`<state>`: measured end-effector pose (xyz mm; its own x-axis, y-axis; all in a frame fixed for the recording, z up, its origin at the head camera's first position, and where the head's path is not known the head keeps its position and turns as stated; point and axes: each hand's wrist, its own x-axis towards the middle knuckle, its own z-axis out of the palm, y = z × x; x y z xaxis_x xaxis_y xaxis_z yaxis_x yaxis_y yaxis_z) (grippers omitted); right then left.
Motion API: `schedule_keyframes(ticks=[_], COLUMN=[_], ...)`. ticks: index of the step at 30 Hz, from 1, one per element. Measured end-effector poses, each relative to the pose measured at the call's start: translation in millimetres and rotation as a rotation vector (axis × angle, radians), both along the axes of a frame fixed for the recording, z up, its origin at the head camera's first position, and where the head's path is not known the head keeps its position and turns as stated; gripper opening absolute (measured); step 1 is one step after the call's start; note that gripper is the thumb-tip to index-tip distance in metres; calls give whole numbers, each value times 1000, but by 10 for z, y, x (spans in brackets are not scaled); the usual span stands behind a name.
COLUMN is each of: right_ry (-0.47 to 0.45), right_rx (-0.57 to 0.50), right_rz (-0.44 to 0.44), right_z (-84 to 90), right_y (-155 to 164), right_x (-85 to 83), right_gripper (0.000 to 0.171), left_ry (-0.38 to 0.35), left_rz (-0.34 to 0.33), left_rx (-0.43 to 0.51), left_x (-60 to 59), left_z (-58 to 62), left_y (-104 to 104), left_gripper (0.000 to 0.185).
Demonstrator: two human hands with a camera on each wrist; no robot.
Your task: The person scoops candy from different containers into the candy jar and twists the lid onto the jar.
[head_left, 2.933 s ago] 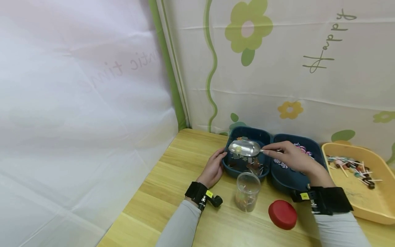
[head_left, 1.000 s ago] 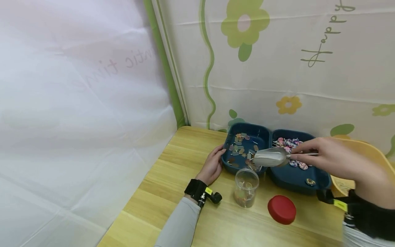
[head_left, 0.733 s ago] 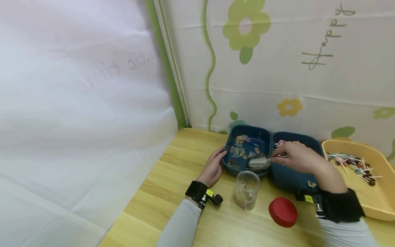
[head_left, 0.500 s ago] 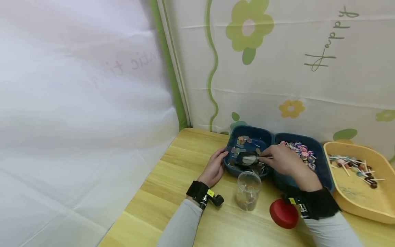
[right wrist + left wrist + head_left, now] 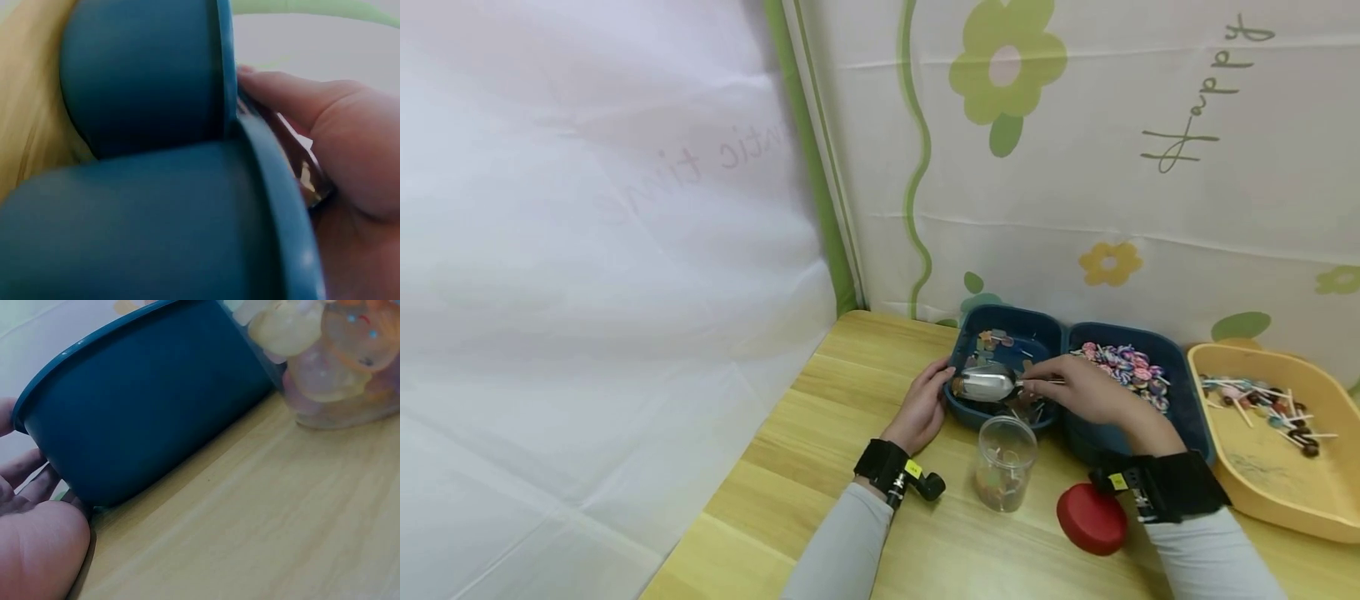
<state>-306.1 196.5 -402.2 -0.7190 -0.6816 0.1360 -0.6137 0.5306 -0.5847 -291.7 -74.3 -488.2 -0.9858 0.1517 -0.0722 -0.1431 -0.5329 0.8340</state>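
Observation:
My right hand [image 5: 1086, 390] pinches the thin handle of a metal scoop [image 5: 988, 385]. The scoop's bowl is over the left dark blue bin [image 5: 1037, 321], with a brownish piece near its tip. Small flat candy-like pieces [image 5: 996, 337] lie in that bin, partly hidden by the scoop. My left hand [image 5: 917, 412] holds the bin's left side, at its rim and outer wall [image 5: 144, 406]. Just in front stands a clear plastic jar [image 5: 1006, 462], uncapped, with colourful pieces in its lower part. In the right wrist view, the bins' walls hide most of the scoop.
A second blue bin [image 5: 1187, 417] holds swirl-patterned candies [image 5: 1127, 367]. Right of it stands a yellow tray [image 5: 1292, 500] with small lollipop-like sticks [image 5: 1262, 408]. A red lid [image 5: 1092, 518] lies beside the jar, under the right wrist strap. Printed curtains enclose the wooden table [image 5: 820, 400].
My right hand swung right with the scoop, then came back left, lowering it into the left bin and levelling it. Some pieces there shifted. My left hand stays at the bin.

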Motion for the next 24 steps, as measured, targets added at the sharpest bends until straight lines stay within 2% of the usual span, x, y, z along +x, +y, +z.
schedule_keyframes(ticks=[4,10,17,24], right_ry=[-36,-81,-54,-7], right_rx=[-75,-121,-147,-140], right_rz=[-11,-19,-8,-88], right_z=[15,22,-4,88], right_y=[60,94,135,193], right_x=[-9,-33,-60,-14], right_gripper=[25,27,24,25], left_ry=[-5,-7,-7,-3], left_rz=[21,33,24,22], left_rx=[-9,-11,-23,-10], left_x=[-11,-19,-15,-11], left_z=[-3,-10,-13,-17], left_y=[9,13,8,-1], left_gripper=[42,42,42,41])
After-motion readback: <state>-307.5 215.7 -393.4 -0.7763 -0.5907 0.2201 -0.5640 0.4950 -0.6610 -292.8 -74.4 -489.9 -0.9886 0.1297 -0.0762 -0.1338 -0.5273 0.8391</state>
